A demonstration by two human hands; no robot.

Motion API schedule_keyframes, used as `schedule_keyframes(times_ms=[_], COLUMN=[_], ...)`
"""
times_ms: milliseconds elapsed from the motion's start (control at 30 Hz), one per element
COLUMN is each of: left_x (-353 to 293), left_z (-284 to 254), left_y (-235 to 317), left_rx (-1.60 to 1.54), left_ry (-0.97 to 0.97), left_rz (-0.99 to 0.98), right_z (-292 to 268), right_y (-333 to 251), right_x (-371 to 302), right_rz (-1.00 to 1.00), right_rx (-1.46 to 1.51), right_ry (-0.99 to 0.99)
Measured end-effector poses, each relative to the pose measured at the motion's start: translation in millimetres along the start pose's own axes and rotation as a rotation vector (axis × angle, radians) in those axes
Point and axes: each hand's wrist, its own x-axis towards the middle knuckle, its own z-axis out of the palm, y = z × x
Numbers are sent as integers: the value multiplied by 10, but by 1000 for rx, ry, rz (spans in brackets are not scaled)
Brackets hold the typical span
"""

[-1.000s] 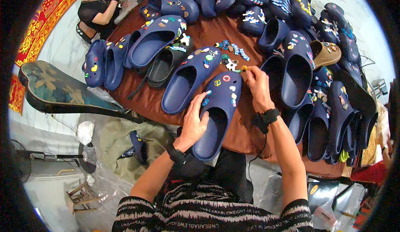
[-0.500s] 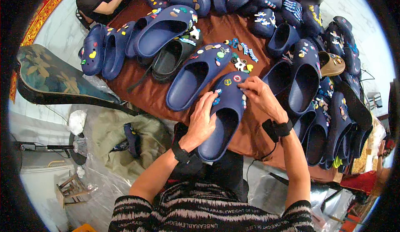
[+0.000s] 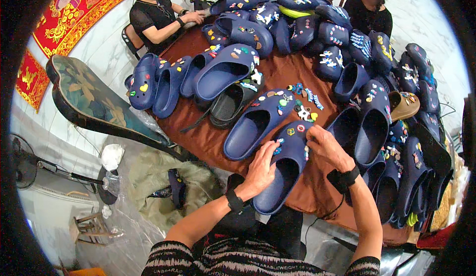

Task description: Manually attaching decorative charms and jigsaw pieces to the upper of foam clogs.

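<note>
A navy clog (image 3: pixel 281 187) lies in front of me, toe pointing away, its heel at the near edge of the cloth. Several small shoe charms stud its upper, among them a round red-and-white one (image 3: pixel 301 128) and a yellow one (image 3: pixel 290 132). My left hand (image 3: pixel 260 171) grips the clog's left side, fingers on the upper by a blue-and-white charm. At the right of the toe, my right hand (image 3: pixel 327 146) has its fingers closed together; whatever they pinch is hidden. Loose charms (image 3: pixel 304 112) lie on the cloth just beyond the toe. Another decorated navy clog (image 3: pixel 250 130) rests to the left.
More decorated clogs are heaped at the back and right of the brown-clothed table (image 3: pixel 193 139), including a tan one (image 3: pixel 404 105). A black clog (image 3: pixel 230 105) sits at left. A patterned bench (image 3: pixel 94 97) stands beside the table. Two other people (image 3: pixel 153 21) sit across it.
The view has tilted up, so more of the far side and both people show. My right hand has shifted slightly along the toe's right side; my left keeps its hold on the clog.
</note>
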Motion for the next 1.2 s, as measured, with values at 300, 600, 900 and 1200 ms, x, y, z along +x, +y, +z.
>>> schedule_keyframes(times_ms=[300, 600, 900, 1200], left_x=[278, 193, 109, 102], left_z=[-24, 94, 18, 85], left_y=[39, -85, -189, -171], left_rx=[-20, -99, -90, -79], left_ry=[-12, -16, -25, -18], left_rz=[41, -81, -74, -76], right_z=[63, -74, 137, 119], right_y=[259, 873, 15, -212], right_x=[135, 474, 447, 587], right_rz=[343, 390, 166, -137], right_rx=[200, -219, -135, -29], right_ry=[347, 383, 196, -250])
